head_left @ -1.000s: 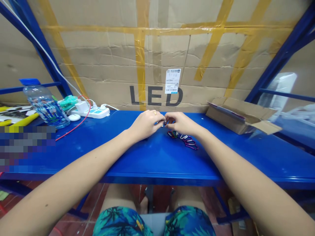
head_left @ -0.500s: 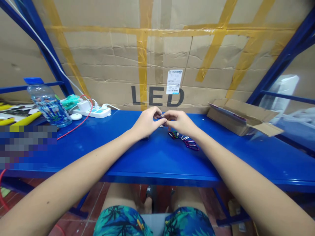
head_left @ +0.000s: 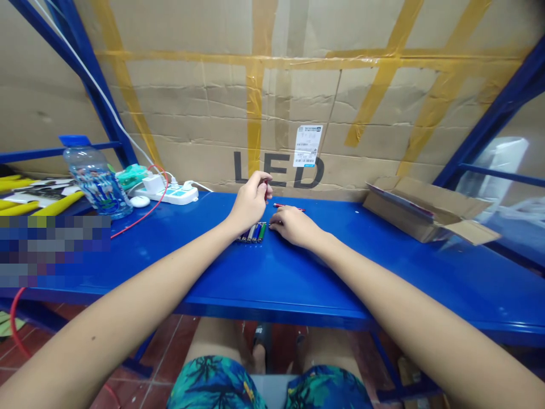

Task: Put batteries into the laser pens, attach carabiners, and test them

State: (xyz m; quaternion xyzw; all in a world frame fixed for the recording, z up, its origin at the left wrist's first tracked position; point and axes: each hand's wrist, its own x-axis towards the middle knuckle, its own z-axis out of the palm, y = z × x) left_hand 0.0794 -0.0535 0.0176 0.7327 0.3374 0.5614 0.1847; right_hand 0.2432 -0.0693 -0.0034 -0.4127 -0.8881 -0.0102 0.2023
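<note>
My left hand (head_left: 250, 200) is raised over the blue table, its fingers curled round a small dark red piece (head_left: 266, 182) that is mostly hidden. Below it, several slim metal tubes (head_left: 255, 232), in green, blue, silver and darker tones, lie side by side; they look like mini flashlights. My right hand (head_left: 293, 226) rests low at the table, just right of the green tube. Its fingers are bent together, and what they pinch, if anything, is too small to make out. Behind its knuckles a thin red tube (head_left: 279, 205) lies partly covered.
An open cardboard box (head_left: 404, 213) stands at the right. On the left are a water bottle (head_left: 100, 184), a white power strip (head_left: 181, 195), a red cable (head_left: 147, 211) and yellow-handled tools (head_left: 55, 204). A large taped carton (head_left: 204, 113) backs the blue table (head_left: 272, 278).
My hands, together before, are apart: the left has lifted, the right has come down toward the table. The row of tubes shows now. The carabiners seen earlier are out of sight.
</note>
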